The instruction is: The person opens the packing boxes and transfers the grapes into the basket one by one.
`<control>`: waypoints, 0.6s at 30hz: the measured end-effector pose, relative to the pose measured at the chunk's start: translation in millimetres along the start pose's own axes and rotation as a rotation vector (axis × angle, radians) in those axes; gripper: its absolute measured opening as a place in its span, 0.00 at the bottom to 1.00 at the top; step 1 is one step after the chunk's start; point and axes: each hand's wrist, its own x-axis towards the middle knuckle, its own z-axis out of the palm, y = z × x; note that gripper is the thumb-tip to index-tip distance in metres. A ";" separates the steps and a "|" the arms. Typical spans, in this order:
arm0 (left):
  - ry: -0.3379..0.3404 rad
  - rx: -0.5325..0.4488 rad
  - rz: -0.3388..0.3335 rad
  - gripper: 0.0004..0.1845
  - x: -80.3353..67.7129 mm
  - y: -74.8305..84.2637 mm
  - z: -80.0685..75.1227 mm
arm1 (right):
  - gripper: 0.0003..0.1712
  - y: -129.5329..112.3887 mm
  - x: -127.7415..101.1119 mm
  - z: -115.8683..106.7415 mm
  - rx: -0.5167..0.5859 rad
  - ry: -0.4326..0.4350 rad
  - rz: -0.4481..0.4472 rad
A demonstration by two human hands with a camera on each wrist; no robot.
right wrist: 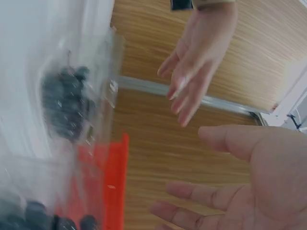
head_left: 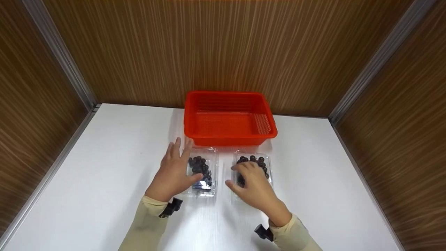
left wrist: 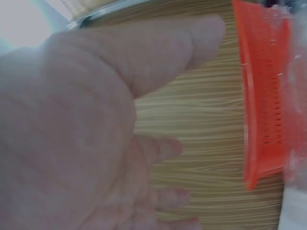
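Both hands, left hand (head_left: 173, 174) and right hand (head_left: 252, 186), hover spread, holding nothing, over two clear plastic blueberry clamshells (head_left: 204, 172): judged light, flimsy, slippery; grip by side walls.

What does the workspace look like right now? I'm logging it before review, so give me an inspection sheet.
Surface: white tabletop.
Job's things: two clear clamshell boxes of dark berries, left box and right box, side by side in front of an empty red basket.
Clutter: nothing seen.
Grippers: left hand open at the left box; right hand open over the right box; whether either touches, cannot tell.
Cables: nothing seen.
Surroundings: wood-grain walls with metal corner trims.
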 end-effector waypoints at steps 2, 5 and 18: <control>-0.012 -0.011 -0.005 0.62 2.4 -0.3 6.8 | 0.26 -3.3 1.3 7.7 0.003 -0.025 -0.013; -0.041 0.004 0.014 0.61 4.2 1.9 16.0 | 0.28 -7.6 -0.6 18.6 0.009 -0.070 -0.011; -0.135 0.004 0.072 0.52 -1.4 3.2 33.1 | 0.37 -5.2 -6.2 44.3 0.054 -0.126 0.069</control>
